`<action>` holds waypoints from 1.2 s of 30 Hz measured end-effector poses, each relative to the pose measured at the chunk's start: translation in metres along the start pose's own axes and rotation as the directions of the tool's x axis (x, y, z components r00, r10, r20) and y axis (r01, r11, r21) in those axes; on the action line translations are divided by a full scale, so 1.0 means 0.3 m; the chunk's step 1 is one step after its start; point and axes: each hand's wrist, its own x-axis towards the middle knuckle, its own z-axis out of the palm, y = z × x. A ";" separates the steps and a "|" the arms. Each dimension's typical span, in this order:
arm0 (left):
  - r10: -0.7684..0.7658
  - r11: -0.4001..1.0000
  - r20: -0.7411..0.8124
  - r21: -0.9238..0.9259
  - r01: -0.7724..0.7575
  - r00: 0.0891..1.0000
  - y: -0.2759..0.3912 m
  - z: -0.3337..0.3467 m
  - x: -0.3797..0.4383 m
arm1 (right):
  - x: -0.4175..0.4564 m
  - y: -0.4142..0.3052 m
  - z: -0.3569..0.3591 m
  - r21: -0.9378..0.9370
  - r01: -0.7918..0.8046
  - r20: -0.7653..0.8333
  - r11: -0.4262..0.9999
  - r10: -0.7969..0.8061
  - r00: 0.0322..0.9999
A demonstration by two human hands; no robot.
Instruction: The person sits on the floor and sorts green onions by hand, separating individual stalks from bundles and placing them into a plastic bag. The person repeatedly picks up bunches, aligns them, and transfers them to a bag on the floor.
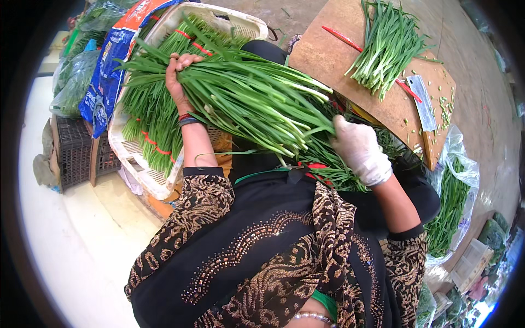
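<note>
My left hand (pixel 180 80), bare with bands at the wrist, grips a loose bunch of garlic chives (pixel 254 98) by its leafy end. The pale stem ends fan out to the right, above my lap. In a whitish glove, my right hand (pixel 361 149) pinches a few green leaves at the bunch's right side; its fingertips are partly hidden. Below the bunch, more loose chives (pixel 348 174) lie across my lap. At the left stands a white plastic basket (pixel 141 174) holding chive bundles (pixel 154 123) tied with red bands.
On a brown board (pixel 328 57) at the right rest a chive bunch (pixel 387 49), red ties (pixel 342 37), a cleaver (pixel 422 104) and cut stem bits. A plastic bag of chives (pixel 447 209) lies beside it. A blue sack (pixel 108 69) overhangs the basket near a black crate (pixel 76 151).
</note>
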 end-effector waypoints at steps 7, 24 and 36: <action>0.024 0.997 -0.007 -0.075 -0.024 1.000 0.010 -0.046 0.002 | -0.090 0.190 0.154 0.677 -0.134 0.136 0.724 0.056 0.989; 0.068 0.997 -0.049 -0.031 -0.069 0.997 0.016 -0.123 0.025 | -0.248 0.195 0.095 0.089 -0.003 -0.061 0.996 0.008 0.998; 0.107 0.993 0.050 0.039 -0.109 0.993 0.008 -0.025 0.009 | 0.223 -0.212 0.121 0.833 0.190 -0.323 0.519 0.178 0.930</action>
